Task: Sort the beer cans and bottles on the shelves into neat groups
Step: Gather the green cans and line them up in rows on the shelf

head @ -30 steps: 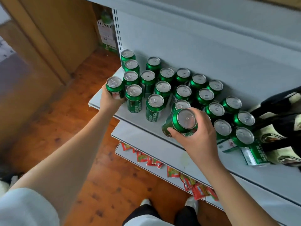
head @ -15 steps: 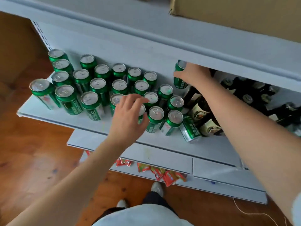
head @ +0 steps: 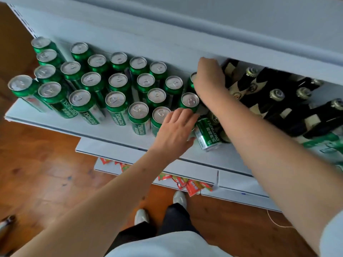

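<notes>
Several green beer cans with silver tops stand in loose rows on the left half of a grey shelf. Dark bottles with gold caps crowd the right half, some leaning. One green can lies on its side at the front between the two groups. My right hand reaches to the back beside the bottles and grips an upright green can, mostly hidden by the fingers. My left hand lies over a front-row can with fingers stretched out, tips touching another can.
The upper shelf overhangs the back row closely. Lower shelves hold red snack packets. More green packaging shows at the far right. Wooden floor and my shoes lie below.
My right hand has brought its can forward and left from the back beside the bottles. My left hand has moved right and come down onto the front cans. The view shifted closer.
</notes>
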